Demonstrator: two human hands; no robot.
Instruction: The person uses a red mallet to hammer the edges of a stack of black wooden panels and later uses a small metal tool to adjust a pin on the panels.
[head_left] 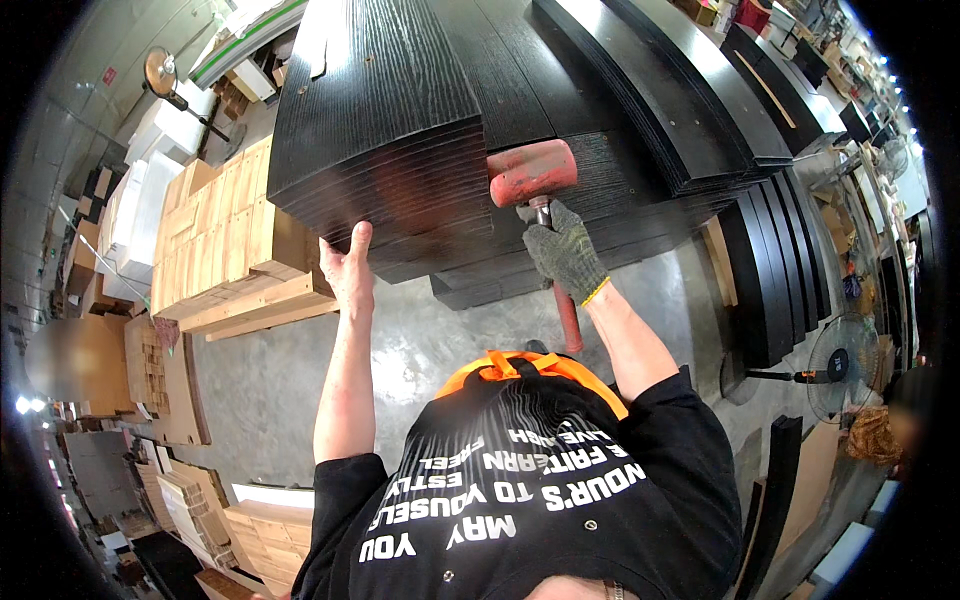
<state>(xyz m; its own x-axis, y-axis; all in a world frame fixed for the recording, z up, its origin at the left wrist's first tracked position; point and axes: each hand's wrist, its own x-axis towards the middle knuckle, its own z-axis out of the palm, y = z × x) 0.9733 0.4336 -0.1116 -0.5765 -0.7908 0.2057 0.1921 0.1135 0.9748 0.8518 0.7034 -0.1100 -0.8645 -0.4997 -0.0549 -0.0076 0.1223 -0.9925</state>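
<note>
A tall stack of black wood-grain boards (385, 150) fills the upper middle, its layered ends facing me. My left hand (347, 268), bare, is at the stack's lower left corner, thumb pointing up and the other fingers partly hidden at its side. In a dark grey knit glove with a yellow cuff, my right hand (567, 252) grips a red rubber mallet (535, 173) by its handle, just below the head. The handle's red end sticks out below the glove. Scuffed and worn, the mallet head is beside the stack's right side, in front of more black boards (600, 165).
Light wooden blocks (225, 235) are stacked on the left. Further black panels (690, 90) lie at the upper right, with others standing on edge (775, 270) below them. A floor fan (840, 365) stands at right, another fan (160, 72) at upper left. Grey concrete floor (270, 385) surrounds me.
</note>
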